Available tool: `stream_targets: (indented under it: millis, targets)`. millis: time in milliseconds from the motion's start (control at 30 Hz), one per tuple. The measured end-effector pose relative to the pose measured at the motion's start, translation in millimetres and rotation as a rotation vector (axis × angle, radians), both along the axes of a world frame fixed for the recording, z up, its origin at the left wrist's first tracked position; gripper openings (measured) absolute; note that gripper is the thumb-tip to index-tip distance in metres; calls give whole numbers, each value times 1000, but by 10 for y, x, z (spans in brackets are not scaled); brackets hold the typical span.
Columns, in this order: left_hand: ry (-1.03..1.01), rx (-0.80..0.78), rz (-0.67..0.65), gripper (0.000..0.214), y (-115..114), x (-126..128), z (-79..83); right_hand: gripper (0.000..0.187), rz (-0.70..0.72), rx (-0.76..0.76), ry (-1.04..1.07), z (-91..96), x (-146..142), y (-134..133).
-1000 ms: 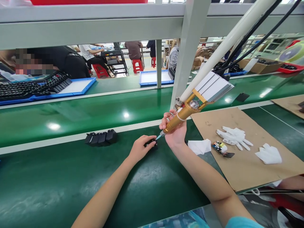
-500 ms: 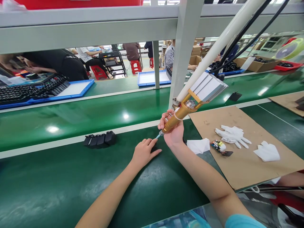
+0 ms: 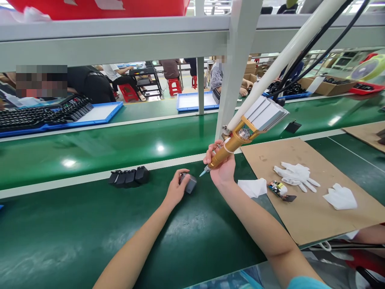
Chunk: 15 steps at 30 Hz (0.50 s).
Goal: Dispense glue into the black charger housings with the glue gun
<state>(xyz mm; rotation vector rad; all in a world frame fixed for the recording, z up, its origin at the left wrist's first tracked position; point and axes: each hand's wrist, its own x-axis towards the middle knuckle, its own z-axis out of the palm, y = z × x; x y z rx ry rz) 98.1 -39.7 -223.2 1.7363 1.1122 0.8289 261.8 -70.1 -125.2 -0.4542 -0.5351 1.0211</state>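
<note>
My left hand (image 3: 177, 188) is closed around a small dark grey box-shaped part (image 3: 190, 184), tilting it up off the green bench mat (image 3: 90, 233). My right hand (image 3: 221, 165) grips a gold-coloured dispensing tool (image 3: 228, 148) that hangs from a white arm (image 3: 279, 60). The tool's thin blue tip (image 3: 203, 172) points down and left, a little to the right of the part without touching it. A row of similar black parts (image 3: 128, 176) lies on the mat to the left of my left hand.
A cardboard sheet (image 3: 306, 212) on the right carries white gloves (image 3: 296, 173), white cloths (image 3: 339, 197) and a small circuit piece (image 3: 279, 188). A green conveyor belt (image 3: 120, 144) runs behind, with blue trays (image 3: 96, 112) and keyboards (image 3: 39, 114). A grey frame post (image 3: 237, 68) stands just behind my hands. Other people sit beyond.
My left hand went from lying flat over the part to gripping it and tipping it up. The tool tip in my right hand has drawn slightly away from it.
</note>
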Motion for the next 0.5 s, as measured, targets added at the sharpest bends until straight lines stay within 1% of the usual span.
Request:
stream_targets:
  millis: [33, 100, 167, 200, 267, 333, 400, 500]
  targets:
    - [-143, -160, 36, 43, 34, -26, 24, 24, -2, 4, -1, -4, 5, 3]
    - [-402, -423, 40, 49, 85, -69, 93, 23, -5, 4, 2, -11, 16, 10]
    - [-586, -606, -3, 49, 110, -98, 173, 23, -7, -7, 8, -14, 28, 17]
    - [-651, -664, -19, 47, 115, -109, 209, 23, -8, -13, 12, -14, 35, 20]
    - [-742, -736, -45, 43, 120, -127, 260, 23, -9, -24, 20, -10, 49, 26]
    - [-791, -757, -64, 40, 125, -145, 282, 23, -11, -35, 26, -6, 62, 29]
    - [-811, -740, -89, 38, 131, -166, 284, 23, -15, -42, 27, -5, 76, 31]
    - [-819, -659, -158, 35, 140, -199, 278, 21, -21, -50, 27, -13, 97, 37]
